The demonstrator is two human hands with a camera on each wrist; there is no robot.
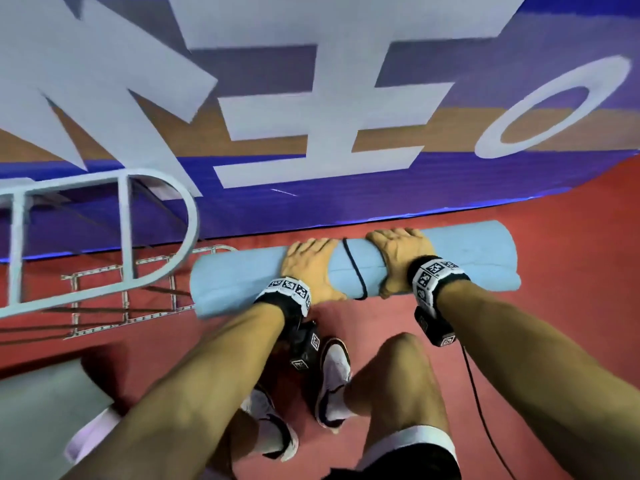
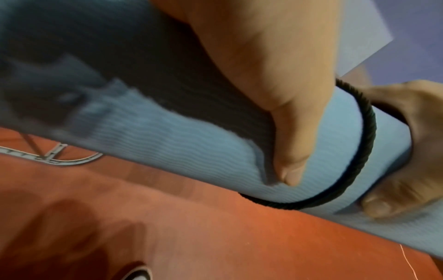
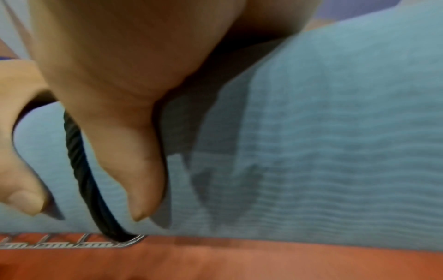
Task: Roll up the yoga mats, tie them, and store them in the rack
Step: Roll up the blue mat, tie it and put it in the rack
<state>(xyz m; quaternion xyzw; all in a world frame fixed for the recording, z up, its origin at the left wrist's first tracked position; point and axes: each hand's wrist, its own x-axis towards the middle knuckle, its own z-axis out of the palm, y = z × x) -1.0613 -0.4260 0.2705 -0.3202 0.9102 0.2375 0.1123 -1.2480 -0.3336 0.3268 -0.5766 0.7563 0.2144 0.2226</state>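
Observation:
A light blue rolled yoga mat [image 1: 242,275] lies crosswise above the red floor in front of my knees. A black cord loop [image 1: 355,268] circles its middle. My left hand [image 1: 310,268] grips the roll just left of the cord, fingers over the top and thumb underneath. On the other side of the cord my right hand [image 1: 398,258] grips it the same way. The left wrist view shows the mat [image 2: 191,147], the cord [image 2: 362,147] and my left thumb [image 2: 292,151]. The right wrist view shows the mat [image 3: 323,151], the cord [image 3: 84,170] and my right thumb [image 3: 134,161].
A white metal rack [image 1: 131,237] stands at the left, close to the mat's left end. A large blue and purple banner [image 1: 346,116] with white letters lies beyond the mat. A grey rolled mat [image 1: 41,410] is at the lower left. My shoes [image 1: 334,372] are below.

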